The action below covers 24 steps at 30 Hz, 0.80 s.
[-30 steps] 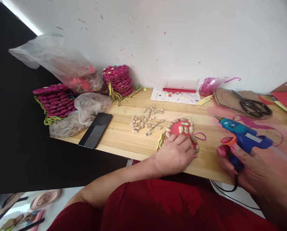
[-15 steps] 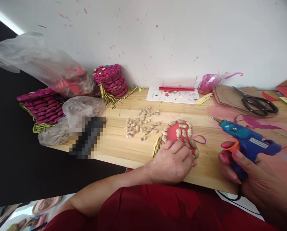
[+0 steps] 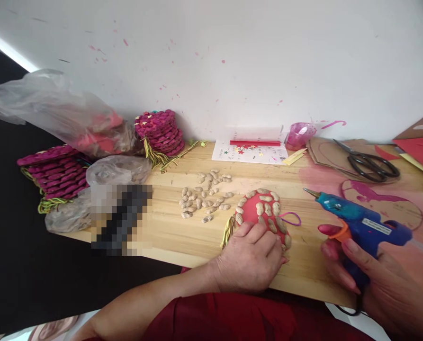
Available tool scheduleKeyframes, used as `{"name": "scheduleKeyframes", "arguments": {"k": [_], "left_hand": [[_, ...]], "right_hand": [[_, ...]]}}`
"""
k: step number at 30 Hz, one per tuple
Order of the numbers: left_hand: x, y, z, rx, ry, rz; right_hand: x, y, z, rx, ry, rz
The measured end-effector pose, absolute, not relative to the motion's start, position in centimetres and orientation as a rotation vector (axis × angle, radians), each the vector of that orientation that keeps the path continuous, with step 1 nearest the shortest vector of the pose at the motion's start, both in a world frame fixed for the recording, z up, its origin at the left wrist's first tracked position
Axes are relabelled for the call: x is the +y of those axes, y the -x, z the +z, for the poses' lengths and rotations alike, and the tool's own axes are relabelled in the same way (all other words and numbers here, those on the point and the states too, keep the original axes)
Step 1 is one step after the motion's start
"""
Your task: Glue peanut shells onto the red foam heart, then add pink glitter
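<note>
My left hand [image 3: 251,258] rests knuckles up on the lower part of a red heart-like piece [image 3: 250,208], fingers curled in. Whatever is under its fingertips is hidden. Peanuts line this piece's edge and form rows inside it; a yellow tassel [image 3: 227,232] hangs at its left and a purple loop [image 3: 292,219] at its right. In my right hand [image 3: 371,274] is a blue hot glue gun [image 3: 364,220], its fingers round the grip and by the orange trigger. The nozzle points left, apart from the peanuts. Loose peanuts [image 3: 206,203] lie left of the red piece.
Magenta braided bundles [image 3: 159,135] and plastic bags [image 3: 90,128] stand at the left. Along the wall are a paper with small stars [image 3: 220,154], a pink cup [image 3: 300,135] and black scissors [image 3: 371,168] on cardboard. A painted cardboard shape [image 3: 396,210] lies behind the glue gun.
The view has tilted slightly, so the table sits lower in it. Both hands keep nearly the same places: the left on the red piece, the right round the glue gun.
</note>
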State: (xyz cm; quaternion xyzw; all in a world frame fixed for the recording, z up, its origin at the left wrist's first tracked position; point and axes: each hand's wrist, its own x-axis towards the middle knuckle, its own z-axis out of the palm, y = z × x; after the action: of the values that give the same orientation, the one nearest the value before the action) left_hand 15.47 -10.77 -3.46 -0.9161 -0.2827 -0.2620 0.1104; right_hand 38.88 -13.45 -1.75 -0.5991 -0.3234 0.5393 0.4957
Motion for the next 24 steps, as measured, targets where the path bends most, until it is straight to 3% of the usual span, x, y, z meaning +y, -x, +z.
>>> {"name": "scheduleKeyframes", "arguments": {"k": [24], "left_hand": [[-10.76, -15.42, -3.43, -0.863, 2.783, -0.773]], "right_hand": [[-13.86, -38.51, -1.44, -0.776, 1.389, 1.385]]}}
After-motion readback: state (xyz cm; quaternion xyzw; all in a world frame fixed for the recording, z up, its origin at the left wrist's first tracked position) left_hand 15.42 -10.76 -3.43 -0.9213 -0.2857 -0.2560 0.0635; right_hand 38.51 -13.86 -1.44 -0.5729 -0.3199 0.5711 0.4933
